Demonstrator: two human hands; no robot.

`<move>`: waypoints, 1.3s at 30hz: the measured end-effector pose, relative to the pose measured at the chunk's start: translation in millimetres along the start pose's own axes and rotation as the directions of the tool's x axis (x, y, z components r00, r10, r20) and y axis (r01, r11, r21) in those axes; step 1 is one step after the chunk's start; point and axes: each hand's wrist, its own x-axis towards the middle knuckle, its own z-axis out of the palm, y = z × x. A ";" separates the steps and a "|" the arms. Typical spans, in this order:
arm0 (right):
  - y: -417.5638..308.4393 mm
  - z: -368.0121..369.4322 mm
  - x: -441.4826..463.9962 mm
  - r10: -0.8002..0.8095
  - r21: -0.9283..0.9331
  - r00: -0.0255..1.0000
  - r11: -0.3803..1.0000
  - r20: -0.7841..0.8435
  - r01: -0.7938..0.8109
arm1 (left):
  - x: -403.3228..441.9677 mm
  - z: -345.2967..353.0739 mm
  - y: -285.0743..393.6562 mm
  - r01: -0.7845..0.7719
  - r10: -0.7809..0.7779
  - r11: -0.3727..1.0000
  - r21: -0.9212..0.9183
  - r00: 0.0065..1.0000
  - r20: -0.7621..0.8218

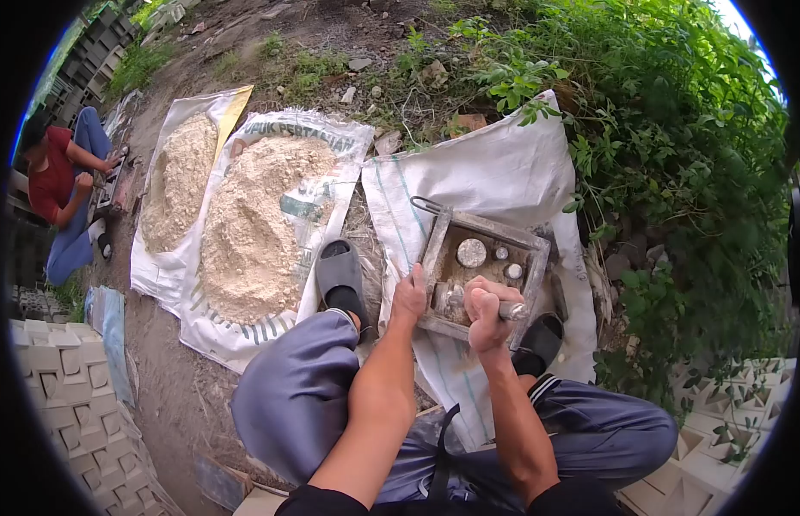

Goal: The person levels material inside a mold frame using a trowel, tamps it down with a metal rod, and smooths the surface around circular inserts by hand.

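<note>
I'm seeing the right hand [486, 314] curling its fingers tightly round the handle of a mallet-like tool [452, 300], leaving no gap in the grip. The tool is lying right within those fingers: its thick head is sitting just left of the fist, and the handle's butt is poking out to the right. Its long axis is running across my view, dipping slightly rightward, with the head pointing toward the left hand [408, 297]. I'm finding the head over the near part of a roughly square frame [494, 227], though I can't tell whether it is touching what lies inside. The right hand is already bearing the tool; the left is lying just beyond the head, touching the frame's left wall, its thumb showing and its other fingers hiding, so I can't tell how closely they are gripping.

Beyond the fist, round pieces [471, 252] are standing inside the frame, and a wire-like loop [426, 205] is sticking out at its far-left corner. The frame is resting on a white sack [503, 181], between two dark slippers [338, 273]. Farther left, pale powder [249, 228] is lying heaped on sacks, and another person [52, 176] is sitting past it.
</note>
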 end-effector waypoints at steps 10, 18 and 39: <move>16.3 -6.4 26.4 -0.188 0.095 0.978 0.976 -0.091 0.197 | 2.8 5.0 -6.3 -0.011 0.010 1.000 -0.026 1.000 -0.029; 12.4 -0.7 73.8 0.159 0.299 0.981 0.947 -0.111 -0.120 | 0.9 3.1 -6.9 -0.010 0.009 1.000 -0.027 0.999 -0.032; 24.4 4.2 104.6 -0.101 -0.456 0.962 0.865 0.253 0.210 | -3.4 0.8 -1.1 -0.034 0.037 0.998 -0.062 0.998 0.054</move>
